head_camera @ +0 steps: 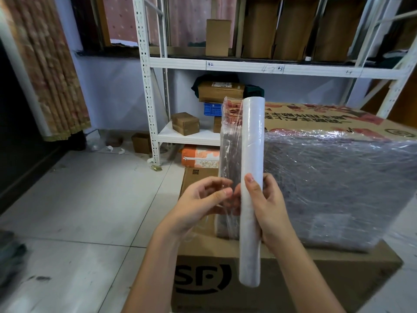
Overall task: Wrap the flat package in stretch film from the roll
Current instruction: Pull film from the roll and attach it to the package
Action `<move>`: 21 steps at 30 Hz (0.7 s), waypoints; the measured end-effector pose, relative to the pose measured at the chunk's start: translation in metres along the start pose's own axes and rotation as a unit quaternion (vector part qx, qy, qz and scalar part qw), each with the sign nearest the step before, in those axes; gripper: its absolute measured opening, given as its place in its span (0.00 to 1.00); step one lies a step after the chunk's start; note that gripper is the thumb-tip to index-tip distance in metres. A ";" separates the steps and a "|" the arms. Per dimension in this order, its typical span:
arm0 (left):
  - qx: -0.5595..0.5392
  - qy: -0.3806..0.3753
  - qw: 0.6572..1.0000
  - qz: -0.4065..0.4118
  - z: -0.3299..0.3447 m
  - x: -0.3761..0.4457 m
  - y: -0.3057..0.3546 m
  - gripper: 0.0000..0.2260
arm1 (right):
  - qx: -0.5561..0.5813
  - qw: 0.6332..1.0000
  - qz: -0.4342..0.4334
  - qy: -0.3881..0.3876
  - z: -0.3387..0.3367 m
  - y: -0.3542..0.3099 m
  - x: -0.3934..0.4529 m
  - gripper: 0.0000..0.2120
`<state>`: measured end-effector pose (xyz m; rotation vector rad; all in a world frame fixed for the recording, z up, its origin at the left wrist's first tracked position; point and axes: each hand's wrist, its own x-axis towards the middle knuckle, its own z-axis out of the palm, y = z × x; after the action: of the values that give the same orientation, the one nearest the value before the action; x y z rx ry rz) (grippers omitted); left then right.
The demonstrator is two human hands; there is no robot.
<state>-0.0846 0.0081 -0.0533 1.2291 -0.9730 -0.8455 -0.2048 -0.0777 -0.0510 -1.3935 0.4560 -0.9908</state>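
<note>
Right hand (pixel 268 206) gripping upright roll (pixel 251 190), left hand (pixel 200 199) pinching film (pixel 228 159) at package (pixel 334 188) edge

package (pixel 338 188) cut off right, dark shape (pixel 11 256) blurred

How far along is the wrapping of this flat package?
Done: crinkled film already covers the flat package, which stands on a cardboard box. In hand: the right hand holds the roll upright at the near edge while the left hand pinches the film there. Left: probably cutting and smoothing the tail.
</note>
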 end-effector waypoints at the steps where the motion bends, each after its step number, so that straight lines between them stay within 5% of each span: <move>1: 0.000 -0.006 1.000 0.000 0.000 -0.001 -0.001 0.15 | 0.001 1.000 -0.001 0.002 0.000 0.000 0.000 0.22; 5: 0.018 -0.019 0.999 0.020 0.001 -0.002 -0.002 0.05 | 0.025 1.000 -0.011 -0.003 -0.002 -0.002 -0.001 0.17; 11: 0.096 -0.087 0.992 -0.007 0.000 -0.003 -0.009 0.04 | 0.019 1.000 -0.022 -0.002 -0.003 -0.006 -0.004 0.17; 21: -0.005 -0.104 0.995 -0.007 -0.001 -0.008 -0.019 0.07 | 0.049 0.999 -0.015 0.008 -0.005 -0.014 -0.008 0.17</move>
<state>-0.0871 0.0126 -0.0736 1.1560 -1.1264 -1.0032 -0.2171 -0.0729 -0.0407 -1.3079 0.3948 -1.0353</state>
